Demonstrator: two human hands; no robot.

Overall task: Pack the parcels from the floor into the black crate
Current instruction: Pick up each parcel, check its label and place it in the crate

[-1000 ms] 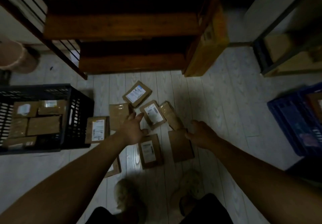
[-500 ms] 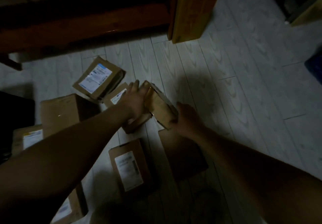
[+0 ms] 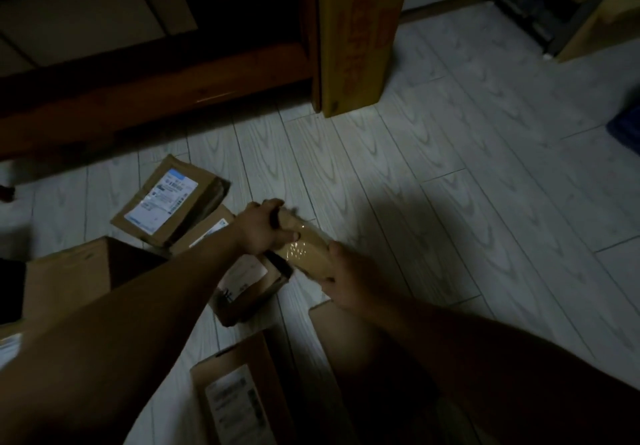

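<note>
A small brown taped parcel (image 3: 304, 249) is held between both hands just above the floor. My left hand (image 3: 261, 228) grips its far end, fingers curled over the top edge. My right hand (image 3: 346, 276) holds its near end. Under it lies a labelled parcel (image 3: 247, 280). Another labelled parcel (image 3: 169, 198) lies further back on the left, a plain brown one (image 3: 69, 271) at the left, one with a label (image 3: 239, 396) near the bottom. A dark strip at the left edge may be the black crate (image 3: 8, 288); I cannot tell for sure.
Pale wood-plank floor (image 3: 450, 174) stretches to the right. A dark wooden shelf unit (image 3: 156, 63) runs across the back, with a tall yellow carton (image 3: 356, 36) leaning against its end. A blue crate corner (image 3: 627, 129) shows at the right edge. A metal rack (image 3: 554, 4) stands at the top right.
The view has dropped closer to the floor. Both hands have closed on the small taped parcel and raised it off the parcel below; a second ago they were only reaching toward it.
</note>
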